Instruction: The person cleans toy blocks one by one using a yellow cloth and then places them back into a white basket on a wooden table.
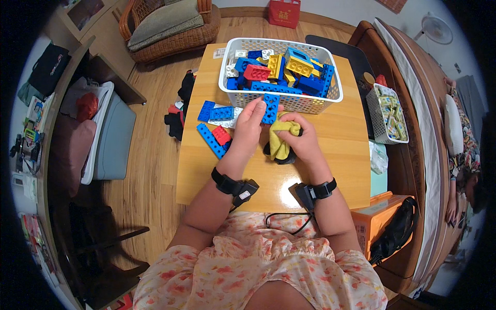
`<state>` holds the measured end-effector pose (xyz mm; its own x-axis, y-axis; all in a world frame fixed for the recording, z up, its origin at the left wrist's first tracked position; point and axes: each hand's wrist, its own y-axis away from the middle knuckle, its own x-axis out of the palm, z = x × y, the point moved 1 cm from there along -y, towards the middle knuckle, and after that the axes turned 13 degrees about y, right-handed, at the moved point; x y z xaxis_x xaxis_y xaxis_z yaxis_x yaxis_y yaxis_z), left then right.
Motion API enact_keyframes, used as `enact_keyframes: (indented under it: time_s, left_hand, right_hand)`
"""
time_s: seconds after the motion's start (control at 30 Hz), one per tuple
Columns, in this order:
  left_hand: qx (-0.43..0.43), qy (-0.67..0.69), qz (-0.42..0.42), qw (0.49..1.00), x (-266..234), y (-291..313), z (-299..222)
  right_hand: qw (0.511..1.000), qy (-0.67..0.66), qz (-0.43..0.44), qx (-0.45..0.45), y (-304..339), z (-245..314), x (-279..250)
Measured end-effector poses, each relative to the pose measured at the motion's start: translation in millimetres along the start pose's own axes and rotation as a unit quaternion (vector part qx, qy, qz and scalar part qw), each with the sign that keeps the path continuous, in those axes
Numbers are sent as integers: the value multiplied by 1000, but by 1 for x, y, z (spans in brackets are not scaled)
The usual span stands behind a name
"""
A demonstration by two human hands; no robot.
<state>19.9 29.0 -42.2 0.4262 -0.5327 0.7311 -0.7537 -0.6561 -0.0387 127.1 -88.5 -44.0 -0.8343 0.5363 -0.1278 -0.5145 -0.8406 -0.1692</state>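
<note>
My left hand is closed on a blue toy building block, held upright just in front of the white basket. My right hand grips a bunched yellow-green cloth close beside the block; whether cloth and block touch, I cannot tell. A black part shows below the cloth. To the left of my left hand, several blocks lie on the table: a blue one on a white piece, a long blue bar and a red block.
The white perforated basket, heaped with blue, red, yellow and white blocks, stands at the table's far side. Right of the table are a basket of small packets and an orange box. A person lies on the bed at far right.
</note>
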Motion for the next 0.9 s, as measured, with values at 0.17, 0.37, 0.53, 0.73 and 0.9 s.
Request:
enact_keyframes:
  time_s: [0.17, 0.37, 0.53, 0.73, 0.9]
  left_hand:
    - [31, -16, -6, 999, -7, -3, 9]
    - [-62, -24, 24, 998, 4, 6, -3]
    - [-119, -69, 43, 990, 0, 3, -7]
    - [-139, -70, -8, 988, 13, 11, -3]
    - [-89, -17, 13, 996, -2, 5, 4]
  right_hand:
    - [995, 79, -23, -62, 0, -5, 4]
    - [995, 60, -70, -35, 1, -4, -5]
    - [992, 16, -118, -28, 0, 3, -8]
    - [994, -69, -80, 4, -2, 9, -13]
    - [995, -63, -76, 35, -3, 6, -11]
